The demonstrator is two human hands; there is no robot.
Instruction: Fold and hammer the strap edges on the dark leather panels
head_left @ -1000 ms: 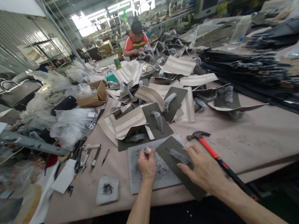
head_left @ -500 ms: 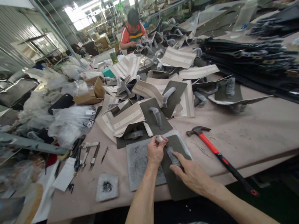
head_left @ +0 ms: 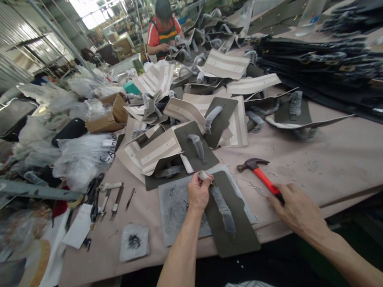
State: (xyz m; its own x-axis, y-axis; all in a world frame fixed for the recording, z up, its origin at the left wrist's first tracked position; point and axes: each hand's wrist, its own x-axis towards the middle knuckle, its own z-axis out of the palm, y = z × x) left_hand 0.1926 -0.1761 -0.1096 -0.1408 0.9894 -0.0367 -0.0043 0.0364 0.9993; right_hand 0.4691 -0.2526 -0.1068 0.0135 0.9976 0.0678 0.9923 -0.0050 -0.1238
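Flat, round-cornered panel [head_left: 244, 219] bears a plastic-wrapped handle [head_left: 224, 208].

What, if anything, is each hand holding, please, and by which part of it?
The left hand pinches a pale-topped tool just below its upper end. The right hand covers part of the claw hammer's handle; whether it grips cannot be told.

Tbl [head_left: 336, 161] w/ gry board [head_left: 172, 208], hammer [head_left: 265, 179]

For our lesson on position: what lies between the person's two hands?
In the head view: the dark panel with its wrapped handle, some grey board, then tabletop.
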